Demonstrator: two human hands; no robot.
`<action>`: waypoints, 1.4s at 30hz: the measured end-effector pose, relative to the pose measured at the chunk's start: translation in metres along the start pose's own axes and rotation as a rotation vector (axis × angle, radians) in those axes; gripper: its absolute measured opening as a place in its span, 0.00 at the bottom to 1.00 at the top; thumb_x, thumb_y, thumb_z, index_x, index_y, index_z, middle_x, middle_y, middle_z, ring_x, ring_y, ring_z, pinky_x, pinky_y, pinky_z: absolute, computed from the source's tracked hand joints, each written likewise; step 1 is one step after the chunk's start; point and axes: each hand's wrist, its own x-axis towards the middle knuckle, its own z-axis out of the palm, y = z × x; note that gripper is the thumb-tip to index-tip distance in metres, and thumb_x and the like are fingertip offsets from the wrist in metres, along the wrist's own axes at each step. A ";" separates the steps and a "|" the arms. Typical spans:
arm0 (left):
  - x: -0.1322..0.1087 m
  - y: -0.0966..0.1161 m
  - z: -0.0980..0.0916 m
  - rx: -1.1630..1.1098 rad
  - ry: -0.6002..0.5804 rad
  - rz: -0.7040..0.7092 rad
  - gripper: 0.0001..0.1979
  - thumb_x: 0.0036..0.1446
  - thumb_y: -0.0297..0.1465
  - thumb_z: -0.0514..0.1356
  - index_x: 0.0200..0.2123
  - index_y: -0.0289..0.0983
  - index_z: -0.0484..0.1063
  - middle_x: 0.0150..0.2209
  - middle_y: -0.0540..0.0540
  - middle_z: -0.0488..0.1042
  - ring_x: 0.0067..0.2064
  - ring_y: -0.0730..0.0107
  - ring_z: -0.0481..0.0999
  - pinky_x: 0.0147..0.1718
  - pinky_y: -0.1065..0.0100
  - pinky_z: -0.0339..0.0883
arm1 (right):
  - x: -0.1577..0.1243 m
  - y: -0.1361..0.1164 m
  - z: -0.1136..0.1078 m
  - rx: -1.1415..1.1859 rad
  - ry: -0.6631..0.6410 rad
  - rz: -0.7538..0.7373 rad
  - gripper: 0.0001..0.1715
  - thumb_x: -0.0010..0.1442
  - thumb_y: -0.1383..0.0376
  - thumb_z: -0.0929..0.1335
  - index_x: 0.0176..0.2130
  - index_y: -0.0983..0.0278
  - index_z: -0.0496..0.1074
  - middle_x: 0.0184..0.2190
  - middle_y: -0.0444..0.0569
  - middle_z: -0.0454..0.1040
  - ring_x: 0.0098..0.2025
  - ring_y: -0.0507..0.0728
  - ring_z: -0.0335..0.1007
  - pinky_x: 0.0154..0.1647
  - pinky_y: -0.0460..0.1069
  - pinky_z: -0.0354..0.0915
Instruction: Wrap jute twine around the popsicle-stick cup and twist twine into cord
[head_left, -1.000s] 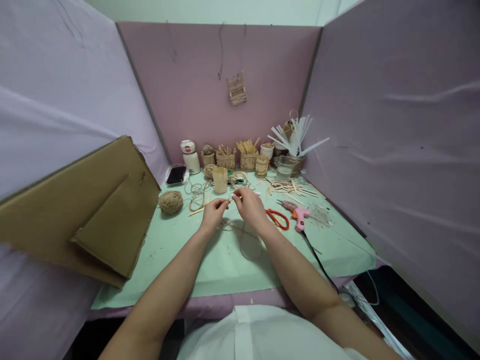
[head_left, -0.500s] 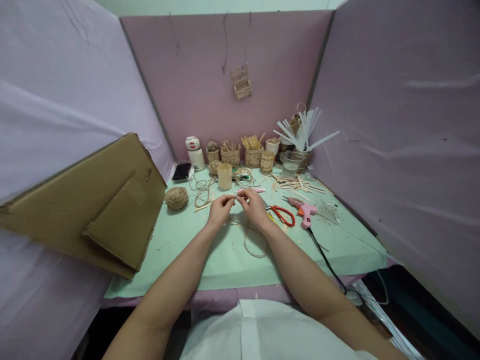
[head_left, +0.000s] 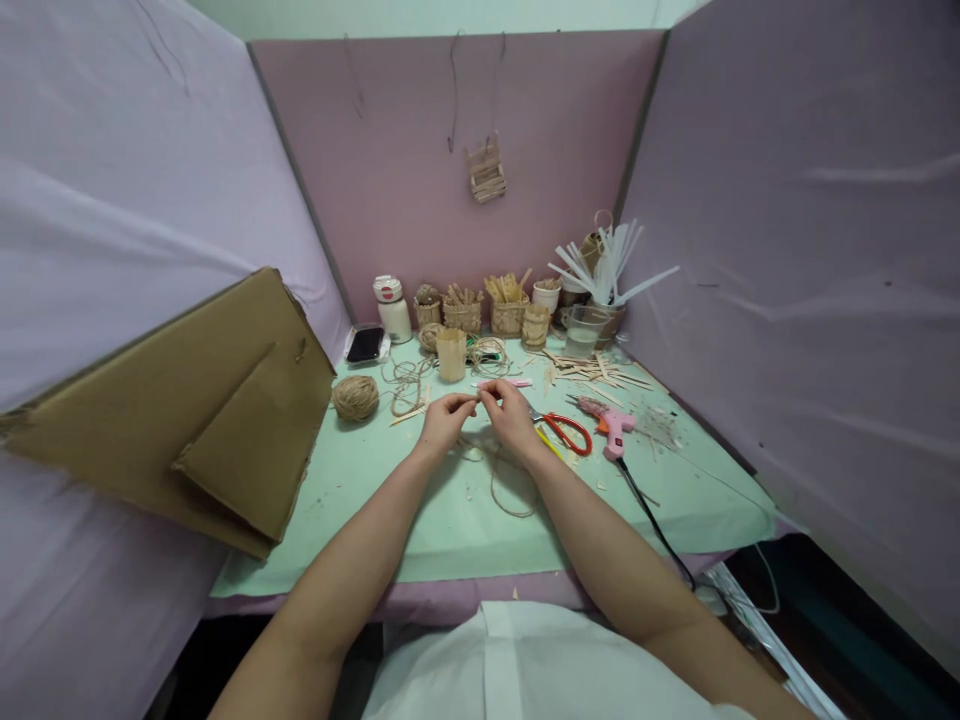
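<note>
My left hand [head_left: 444, 424] and my right hand [head_left: 510, 420] meet over the middle of the table, fingertips pinched together and almost touching. Between them is the end of a thin piece of twine [head_left: 513, 514], mostly covered by the fingers; its loop lies on the cloth below my right wrist. Red-handled scissors [head_left: 568, 433] rest just right of my right hand, beside a yellow strip [head_left: 549, 441]. Behind the fingers lies a pink pen-like tool [head_left: 517, 383]. A small pale wooden cup [head_left: 451, 356] stands farther back.
A twine ball [head_left: 355, 398] and a large cardboard sheet [head_left: 247, 400] are at left. The pink glue gun [head_left: 616, 425] with its black cord lies at right, near loose sticks [head_left: 600, 370]. Stick-filled baskets [head_left: 508, 318], a white jar [head_left: 393, 312] and a water cup [head_left: 583, 333] line the back.
Both hands remain pinched together at nearly the same spot, with small finger movements. The whole view has shifted slightly.
</note>
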 end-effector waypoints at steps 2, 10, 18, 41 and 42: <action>0.001 0.000 -0.001 -0.013 -0.015 -0.032 0.12 0.45 0.36 0.59 0.28 0.33 0.76 0.25 0.47 0.73 0.26 0.73 0.67 0.28 0.70 0.61 | 0.000 0.001 0.002 0.099 -0.019 0.071 0.09 0.55 0.60 0.62 0.30 0.63 0.67 0.28 0.44 0.69 0.32 0.52 0.63 0.36 0.47 0.59; 0.002 -0.004 -0.001 -0.061 -0.038 -0.135 0.13 0.44 0.37 0.60 0.29 0.33 0.76 0.24 0.48 0.72 0.21 0.77 0.59 0.21 0.71 0.53 | -0.002 0.002 0.006 0.399 -0.079 0.337 0.13 0.51 0.55 0.65 0.30 0.62 0.65 0.27 0.41 0.66 0.27 0.49 0.59 0.26 0.44 0.57; -0.003 -0.002 0.002 0.123 -0.009 0.041 0.10 0.48 0.33 0.57 0.29 0.34 0.75 0.23 0.48 0.72 0.28 0.71 0.69 0.31 0.69 0.62 | -0.001 -0.003 0.001 0.383 -0.070 0.400 0.15 0.47 0.55 0.67 0.30 0.63 0.68 0.27 0.42 0.68 0.29 0.50 0.60 0.25 0.43 0.56; -0.002 -0.006 0.003 0.096 0.094 0.007 0.11 0.46 0.37 0.59 0.23 0.35 0.73 0.24 0.49 0.72 0.29 0.70 0.69 0.31 0.69 0.62 | 0.000 0.004 0.005 0.320 0.046 0.327 0.16 0.44 0.60 0.69 0.34 0.64 0.66 0.26 0.44 0.71 0.27 0.51 0.65 0.24 0.44 0.59; -0.002 -0.006 0.003 0.085 0.099 0.004 0.10 0.45 0.37 0.59 0.23 0.35 0.72 0.24 0.49 0.72 0.29 0.71 0.69 0.31 0.69 0.61 | 0.000 0.004 0.005 0.307 0.041 0.323 0.16 0.44 0.60 0.69 0.34 0.64 0.66 0.26 0.44 0.71 0.27 0.52 0.66 0.24 0.45 0.59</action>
